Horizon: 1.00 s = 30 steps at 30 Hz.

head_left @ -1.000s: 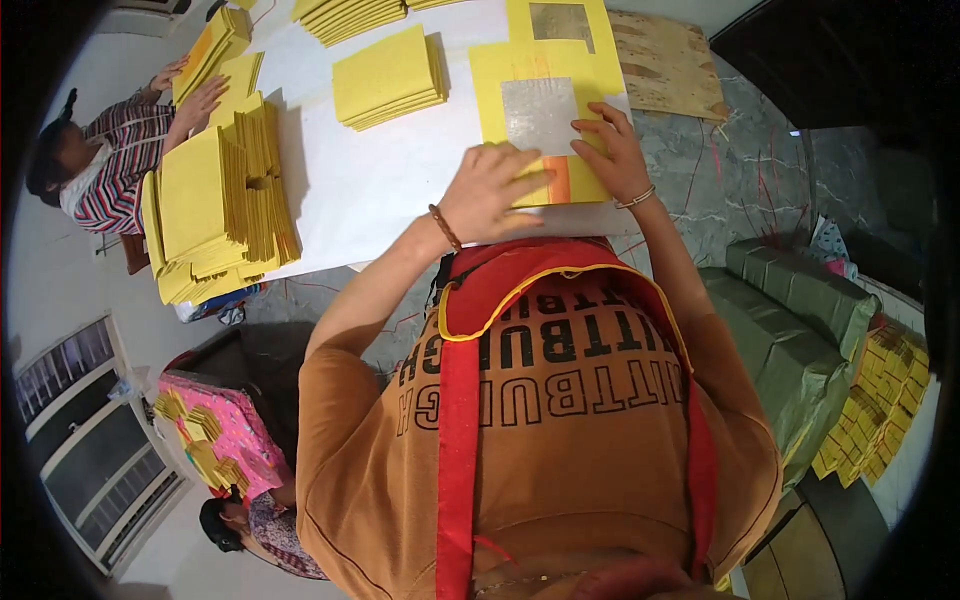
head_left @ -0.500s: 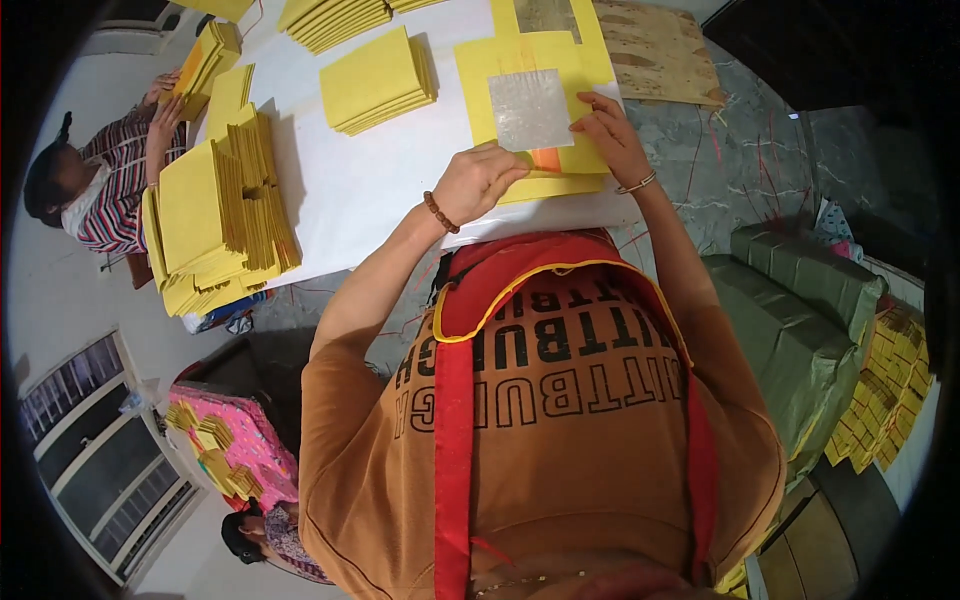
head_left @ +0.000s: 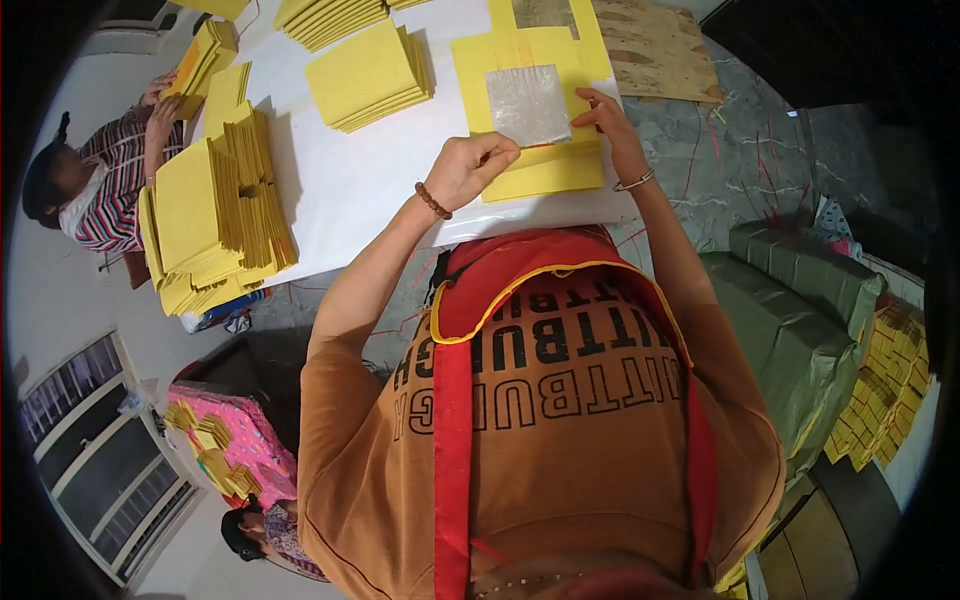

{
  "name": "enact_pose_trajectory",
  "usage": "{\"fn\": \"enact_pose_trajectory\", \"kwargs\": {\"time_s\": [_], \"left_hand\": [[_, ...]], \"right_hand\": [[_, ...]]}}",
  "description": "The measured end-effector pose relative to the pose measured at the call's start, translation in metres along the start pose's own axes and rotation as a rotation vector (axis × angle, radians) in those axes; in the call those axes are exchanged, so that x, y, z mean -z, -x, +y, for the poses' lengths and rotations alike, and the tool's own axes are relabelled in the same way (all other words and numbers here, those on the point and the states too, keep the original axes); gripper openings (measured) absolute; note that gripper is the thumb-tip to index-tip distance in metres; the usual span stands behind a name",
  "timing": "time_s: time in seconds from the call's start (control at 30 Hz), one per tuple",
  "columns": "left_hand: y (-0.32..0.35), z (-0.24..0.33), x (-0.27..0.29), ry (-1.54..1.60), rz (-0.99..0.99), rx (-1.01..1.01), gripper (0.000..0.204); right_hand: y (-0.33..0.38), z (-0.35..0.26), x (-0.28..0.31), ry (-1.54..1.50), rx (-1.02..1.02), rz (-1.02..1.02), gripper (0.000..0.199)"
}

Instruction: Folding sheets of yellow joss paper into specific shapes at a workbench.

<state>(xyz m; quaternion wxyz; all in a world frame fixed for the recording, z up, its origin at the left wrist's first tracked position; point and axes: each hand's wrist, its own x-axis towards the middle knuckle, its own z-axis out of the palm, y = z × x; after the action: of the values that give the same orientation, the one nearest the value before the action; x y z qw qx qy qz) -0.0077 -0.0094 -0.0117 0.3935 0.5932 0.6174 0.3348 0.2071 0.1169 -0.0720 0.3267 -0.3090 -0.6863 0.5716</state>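
Yellow sheet (head_left: 500, 52) with a silver square (head_left: 527, 105), lying on the white tabletop (head_left: 380, 190), directly ahead of the left hand (head_left: 472, 165) and to the left of the right hand (head_left: 618, 130). Nearer than the sheet, between its near edge and the table's rim, a plain yellow panel (head_left: 545, 172). Left hand narrow, with thumb and fingertips pinched on the sheet's near edge, by the lower left corner of the silver square. Right hand wide, with fingers loosely apart at the sheet's right edge, level with the square and gripping nothing; cannot tell whether touching. Farther along the table, just beyond the sheet and partly under it, a second yellow sheet (head_left: 595, 40) with a grey square (head_left: 545, 12). Off to the left, well apart from both hands, a small yellow stack (head_left: 365, 75), then a taller yellow pile (head_left: 195, 205) near the table's left edge. Past that pile, a co-worker in a striped top (head_left: 110, 190), with hands at more yellow pieces. Beyond the table's right edge, a wooden board (head_left: 660, 55).
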Motion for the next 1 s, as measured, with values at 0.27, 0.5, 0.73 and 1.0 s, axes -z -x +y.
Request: {"fn": "enact_pose_trajectory", "kwargs": {"time_s": [0.27, 0.5, 0.73, 1.0], "left_hand": [[-0.006, -0.014, 0.000, 0.118, -0.002, 0.063, 0.017], [-0.008, -0.005, 0.010, 0.353, -0.009, 0.236, 0.019], [0.000, -0.012, 0.018, -0.325, 0.093, -0.389, 0.040], [0.001, -0.008, 0.021, -0.902, 0.263, -0.612, 0.037]], "right_hand": [[-0.001, 0.005, 0.001, -0.166, -0.037, 0.020, 0.037], [0.003, 0.010, 0.002, 0.143, 0.172, -0.090, 0.024], [0.005, 0.031, 0.005, -0.091, 0.170, -0.113, 0.025], [0.004, -0.022, 0.020, 0.541, 0.396, -0.092, 0.025]]}}
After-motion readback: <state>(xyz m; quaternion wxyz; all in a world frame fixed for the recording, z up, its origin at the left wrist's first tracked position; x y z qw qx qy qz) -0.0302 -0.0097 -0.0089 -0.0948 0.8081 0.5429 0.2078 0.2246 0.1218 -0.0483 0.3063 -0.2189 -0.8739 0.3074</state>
